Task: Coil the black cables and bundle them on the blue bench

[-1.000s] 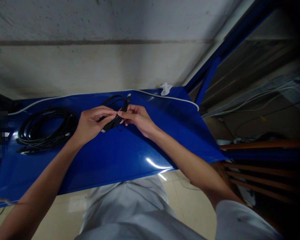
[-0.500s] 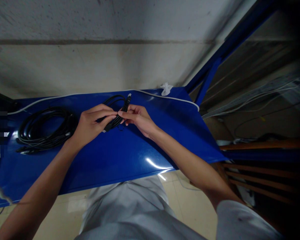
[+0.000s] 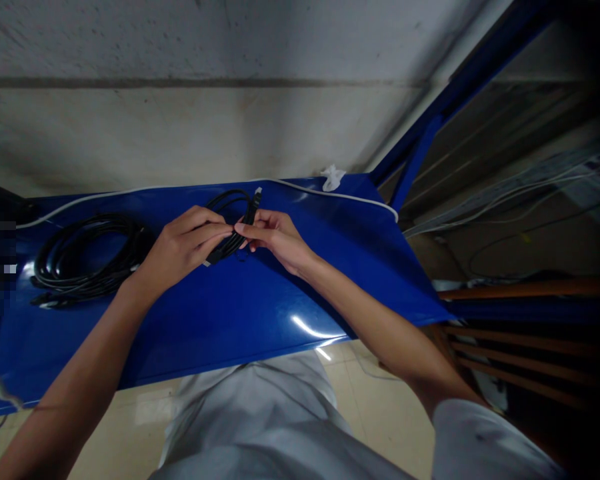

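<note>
Between my two hands is a small coil of black cable (image 3: 229, 249), with a plug (image 3: 257, 196) sticking up at its upper right and another light metal end showing at its lower left. My left hand (image 3: 187, 241) pinches at the coil from the left, fingertips together near its middle. From the right, my right hand (image 3: 273, 235) closes on the same coil, thumb and forefinger meeting the left fingertips. Whatever thin piece the fingertips hold there is too small to make out. A thin dark loop shows just below the fingers.
A larger coil of black cable (image 3: 90, 260) lies left on the blue table (image 3: 190, 333). A white cable (image 3: 350, 196) runs along the back edge by the wall, near a crumpled white scrap (image 3: 333, 178). Wooden slats (image 3: 520, 363) stand at the right.
My left hand has shifted very slightly left, its fingers a little more closed at the coil. My right hand and the coil stay nearly where they were.
</note>
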A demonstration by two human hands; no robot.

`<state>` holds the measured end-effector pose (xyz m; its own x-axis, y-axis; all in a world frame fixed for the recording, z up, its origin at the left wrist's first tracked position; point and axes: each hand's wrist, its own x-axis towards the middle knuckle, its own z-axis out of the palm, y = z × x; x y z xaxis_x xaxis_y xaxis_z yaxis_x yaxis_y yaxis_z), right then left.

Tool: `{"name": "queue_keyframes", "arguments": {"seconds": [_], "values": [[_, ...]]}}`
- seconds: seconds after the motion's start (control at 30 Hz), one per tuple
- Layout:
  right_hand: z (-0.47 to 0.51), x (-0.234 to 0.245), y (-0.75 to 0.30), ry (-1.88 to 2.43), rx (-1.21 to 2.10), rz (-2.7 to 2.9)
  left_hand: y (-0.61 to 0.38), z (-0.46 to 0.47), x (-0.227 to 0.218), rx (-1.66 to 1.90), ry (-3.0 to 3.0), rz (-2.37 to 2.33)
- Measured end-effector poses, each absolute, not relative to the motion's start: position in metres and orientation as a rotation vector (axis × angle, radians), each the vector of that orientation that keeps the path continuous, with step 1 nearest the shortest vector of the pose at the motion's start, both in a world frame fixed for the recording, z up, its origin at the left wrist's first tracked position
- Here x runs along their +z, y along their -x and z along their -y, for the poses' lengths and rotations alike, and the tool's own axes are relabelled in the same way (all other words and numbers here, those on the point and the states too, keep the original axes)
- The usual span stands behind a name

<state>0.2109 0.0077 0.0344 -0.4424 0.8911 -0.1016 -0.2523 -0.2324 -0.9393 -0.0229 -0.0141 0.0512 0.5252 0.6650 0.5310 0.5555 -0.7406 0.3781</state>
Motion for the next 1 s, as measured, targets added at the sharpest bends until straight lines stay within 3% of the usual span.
{"name": "queue_keyframes", "arguments": {"seconds": [0.5,1.0], "values": [[-0.007,0.033,-0.210,0.862,1.719,1.281,0.024,0.015,0.057,0.858,-2.615,-1.051],[-0.006,0.032,-0.210,0.840,1.552,1.515,0.023,0.015,0.064,0.745,-1.755,-1.121]]}}
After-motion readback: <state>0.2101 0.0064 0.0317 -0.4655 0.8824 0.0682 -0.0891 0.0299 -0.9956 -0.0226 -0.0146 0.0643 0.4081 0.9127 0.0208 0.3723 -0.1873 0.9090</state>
